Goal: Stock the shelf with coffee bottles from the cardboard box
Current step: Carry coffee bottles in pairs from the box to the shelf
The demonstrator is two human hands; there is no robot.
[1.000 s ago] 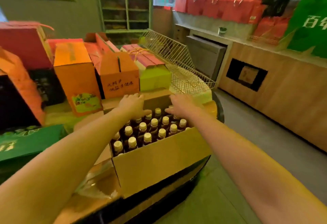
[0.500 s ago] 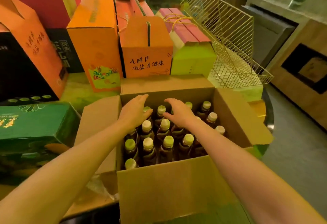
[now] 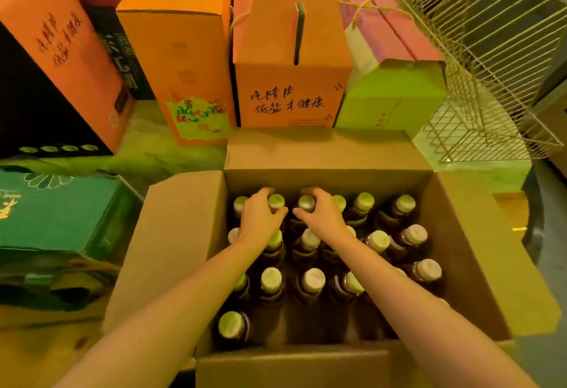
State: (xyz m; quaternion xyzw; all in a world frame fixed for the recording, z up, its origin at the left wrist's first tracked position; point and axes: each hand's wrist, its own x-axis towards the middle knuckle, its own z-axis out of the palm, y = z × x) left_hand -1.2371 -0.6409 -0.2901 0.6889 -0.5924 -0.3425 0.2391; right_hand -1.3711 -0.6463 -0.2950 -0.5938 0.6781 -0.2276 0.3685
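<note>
Here, dark coffee bottles (image 3: 310, 288) with pale caps, upright in open cardboard box (image 3: 478, 252), left hand (image 3: 260, 219) and right hand (image 3: 322, 214) each grasping a back-row bottle's cap

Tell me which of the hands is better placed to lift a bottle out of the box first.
Neither clearly. The left hand curls around a back-row bottle cap, and the right hand curls around the neighbouring cap. Both sit inside the cardboard box, so they could probably lift together.
</note>
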